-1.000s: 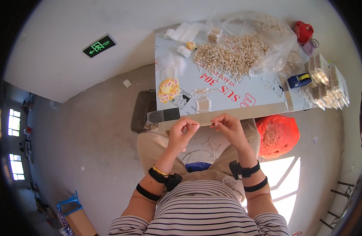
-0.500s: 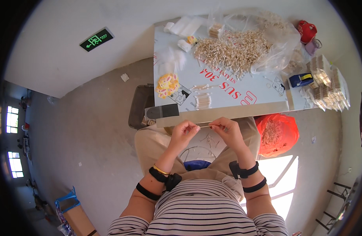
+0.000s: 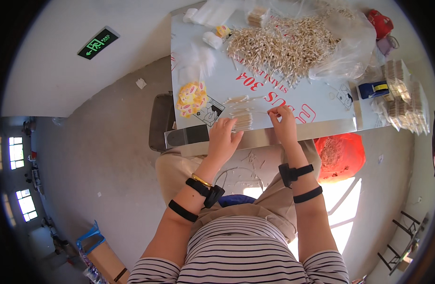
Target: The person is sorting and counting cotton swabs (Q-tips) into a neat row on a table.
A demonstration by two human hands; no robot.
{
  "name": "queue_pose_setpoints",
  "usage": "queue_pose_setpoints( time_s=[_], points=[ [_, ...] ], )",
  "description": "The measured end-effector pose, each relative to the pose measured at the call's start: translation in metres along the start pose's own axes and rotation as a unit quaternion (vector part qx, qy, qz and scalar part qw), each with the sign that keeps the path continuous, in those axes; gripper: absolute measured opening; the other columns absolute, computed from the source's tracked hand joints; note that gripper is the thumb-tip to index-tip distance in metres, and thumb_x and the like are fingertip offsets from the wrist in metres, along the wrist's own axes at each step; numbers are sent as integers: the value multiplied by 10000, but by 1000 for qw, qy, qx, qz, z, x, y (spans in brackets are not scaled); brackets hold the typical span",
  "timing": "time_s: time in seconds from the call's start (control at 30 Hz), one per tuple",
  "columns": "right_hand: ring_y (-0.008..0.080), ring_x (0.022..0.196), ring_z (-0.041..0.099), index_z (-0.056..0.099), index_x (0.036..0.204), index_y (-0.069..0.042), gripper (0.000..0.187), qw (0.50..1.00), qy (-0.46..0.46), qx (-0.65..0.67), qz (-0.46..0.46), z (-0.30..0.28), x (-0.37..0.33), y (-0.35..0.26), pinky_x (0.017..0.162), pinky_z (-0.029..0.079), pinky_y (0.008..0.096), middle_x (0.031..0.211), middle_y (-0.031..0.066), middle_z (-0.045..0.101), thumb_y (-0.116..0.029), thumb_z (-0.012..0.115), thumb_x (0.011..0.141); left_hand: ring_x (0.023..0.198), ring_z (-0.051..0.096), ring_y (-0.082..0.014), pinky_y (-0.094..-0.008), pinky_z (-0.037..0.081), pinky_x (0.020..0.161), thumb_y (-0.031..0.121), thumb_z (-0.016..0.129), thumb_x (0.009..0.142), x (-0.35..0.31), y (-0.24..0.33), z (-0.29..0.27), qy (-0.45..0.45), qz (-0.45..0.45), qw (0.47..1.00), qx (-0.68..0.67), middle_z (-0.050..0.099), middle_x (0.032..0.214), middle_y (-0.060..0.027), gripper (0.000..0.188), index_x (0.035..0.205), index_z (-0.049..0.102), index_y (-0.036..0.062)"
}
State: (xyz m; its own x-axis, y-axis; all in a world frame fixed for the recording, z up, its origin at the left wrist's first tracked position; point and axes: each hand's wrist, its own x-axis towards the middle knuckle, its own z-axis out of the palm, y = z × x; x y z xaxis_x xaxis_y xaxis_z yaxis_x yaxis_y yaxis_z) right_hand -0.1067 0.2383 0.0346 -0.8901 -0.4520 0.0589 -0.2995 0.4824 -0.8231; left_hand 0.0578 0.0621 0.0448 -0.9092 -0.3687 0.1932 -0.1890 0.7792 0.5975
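On the table near its front edge lies a neat row of wooden-stick cotton swabs, side by side. My left hand rests at the row's left end, its fingers stretched and thumb apart. To the right of the row my right hand is closed in a pinch on the end of a single cotton swab, which points left toward the row. A few more loose swabs lie just behind. Farther back is a large heap of loose cotton swabs.
Yellow printed paper pieces and clear bags lie on the left. A blue tape dispenser and stacked packs of swabs stand on the right. Below the table are a red bag and a dark bin.
Both hands have moved forward from above my lap to the tabletop. They held one swab between them; now only the right pinches one, and the left is at the row.
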Motion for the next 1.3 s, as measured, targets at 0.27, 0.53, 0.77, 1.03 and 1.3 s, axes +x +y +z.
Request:
queue_pose_setpoints(
  time_s=[0.27, 0.53, 0.77, 1.03, 1.3],
  points=[
    [323, 1002, 574, 762, 942, -105, 106, 992, -13, -95, -85, 48, 44, 12, 884, 497, 433, 981, 82, 637, -79, 749, 839, 1095, 591, -338, -485, 460, 928, 182, 736, 888, 20, -32, 22, 20, -68, 997, 4, 607, 1155, -114, 384, 1246, 625, 99],
    [314, 1006, 560, 754, 932, -120, 145, 995, -38, -62, -72, 59, 37, 14, 891, 490, 430, 997, 76, 614, -47, 764, 807, 994, 619, -289, -463, 437, 879, 70, 754, 842, 40, -64, 26, 0, -78, 996, -33, 621, 985, -56, 194, 1011, 679, 128],
    [316, 1015, 569, 744, 920, -112, 138, 992, -28, -66, -107, 57, 36, 16, 891, 490, 428, 990, 77, 615, -45, 767, 801, 962, 625, -251, -440, 408, 858, 89, 779, 833, 47, -67, 26, -27, -77, 996, -21, 617, 931, -20, 172, 964, 693, 160],
    [323, 990, 572, 739, 931, -113, 159, 992, -35, -64, -106, 55, 36, 12, 887, 484, 440, 980, 83, 615, -31, 756, 795, 909, 642, -214, -414, 396, 840, 95, 781, 836, 52, -69, 25, -21, -53, 998, -14, 626, 888, 12, 134, 922, 696, 153],
    [318, 969, 569, 738, 951, -112, 176, 991, -42, -46, -117, 57, 35, 5, 875, 482, 438, 968, 82, 615, -26, 750, 797, 759, 643, -186, -392, 408, 812, 102, 774, 870, 53, -74, 19, -6, -105, 989, -105, 649, 864, 9, 82, 907, 702, 119]
  ],
)
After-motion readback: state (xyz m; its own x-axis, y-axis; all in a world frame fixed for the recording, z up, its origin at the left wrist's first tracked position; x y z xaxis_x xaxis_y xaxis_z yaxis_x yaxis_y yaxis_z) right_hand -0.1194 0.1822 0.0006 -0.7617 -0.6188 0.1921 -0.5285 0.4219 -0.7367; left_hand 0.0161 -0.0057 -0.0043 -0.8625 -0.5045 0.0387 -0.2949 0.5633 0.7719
